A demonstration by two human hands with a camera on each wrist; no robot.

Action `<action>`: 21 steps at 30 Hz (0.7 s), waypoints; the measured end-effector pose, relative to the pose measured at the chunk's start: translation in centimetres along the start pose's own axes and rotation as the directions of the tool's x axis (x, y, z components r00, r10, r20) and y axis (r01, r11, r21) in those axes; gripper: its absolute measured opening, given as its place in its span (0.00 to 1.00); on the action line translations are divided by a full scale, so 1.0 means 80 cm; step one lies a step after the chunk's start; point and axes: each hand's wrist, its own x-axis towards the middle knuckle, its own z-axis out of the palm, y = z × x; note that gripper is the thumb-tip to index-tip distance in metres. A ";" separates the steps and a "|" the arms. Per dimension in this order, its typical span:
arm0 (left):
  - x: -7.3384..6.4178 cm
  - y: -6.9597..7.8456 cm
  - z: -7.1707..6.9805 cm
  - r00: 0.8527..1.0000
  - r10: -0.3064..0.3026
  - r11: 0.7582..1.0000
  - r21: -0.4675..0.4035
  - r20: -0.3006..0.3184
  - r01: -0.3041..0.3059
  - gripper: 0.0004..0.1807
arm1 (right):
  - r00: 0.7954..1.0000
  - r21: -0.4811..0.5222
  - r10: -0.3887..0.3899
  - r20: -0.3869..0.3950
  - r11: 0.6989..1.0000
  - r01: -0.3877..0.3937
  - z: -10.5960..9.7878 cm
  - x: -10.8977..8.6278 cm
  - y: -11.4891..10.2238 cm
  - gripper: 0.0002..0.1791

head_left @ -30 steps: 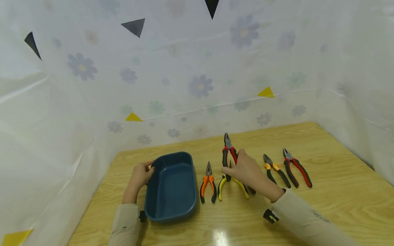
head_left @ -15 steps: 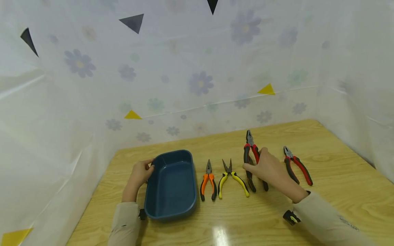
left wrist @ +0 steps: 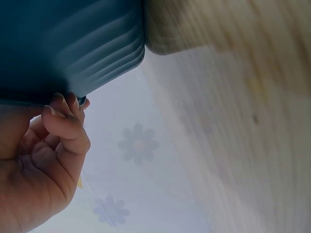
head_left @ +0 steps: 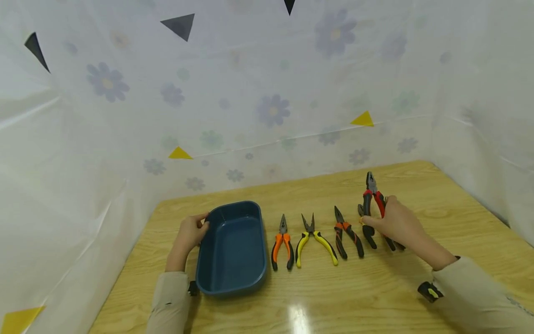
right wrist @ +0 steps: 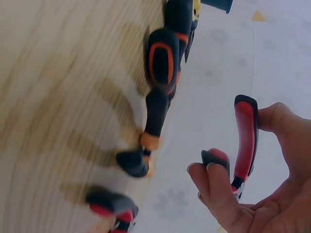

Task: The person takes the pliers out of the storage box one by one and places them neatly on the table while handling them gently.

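Observation:
My left hand (head_left: 189, 235) pinches the left rim of a deep blue rectangular tub (head_left: 233, 253) standing on the table; the left wrist view shows curled fingers (left wrist: 68, 124) at its edge. Over the right part of the table, my right hand (head_left: 402, 225) holds red-and-black combination pliers (head_left: 372, 186) by the handles, jaws pointing away. Under them lie pliers with yellow-orange and black grips (right wrist: 150, 141), mostly covered in the head view. Another red-and-black pair (right wrist: 114, 205) shows in the right wrist view; my hand hides it in the head view.
Between tub and right hand, a row lies on the wooden table (head_left: 333, 297): orange-and-black long-nose pliers (head_left: 282, 241), yellow-handled long-nose pliers (head_left: 310, 235) spread wide, and black-and-orange long-nose pliers (head_left: 344, 228). A flowered white sheet (head_left: 250, 116) hangs behind.
My right hand has carried the red-and-black combination pliers rightward, from above the yellow-handled pliers, past the black-and-orange ones. My left hand and the tub stay put.

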 end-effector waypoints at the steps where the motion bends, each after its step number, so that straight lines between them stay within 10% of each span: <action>1: 0.000 0.000 0.000 1.000 -0.001 1.000 -0.001 0.000 0.001 0.23 | 1.000 -0.009 -0.001 -0.003 1.000 0.001 -0.003 0.000 0.004 0.39; 8: 0.000 0.000 0.001 1.000 0.005 1.000 0.000 0.002 -0.005 0.23 | 0.999 -0.066 0.030 0.042 0.997 -0.027 -0.022 -0.002 0.035 0.50; 21: 0.000 -0.001 -0.001 1.000 -0.015 1.000 -0.009 0.012 0.015 0.23 | 0.989 -0.115 0.062 0.133 0.992 -0.047 -0.054 -0.005 0.108 0.41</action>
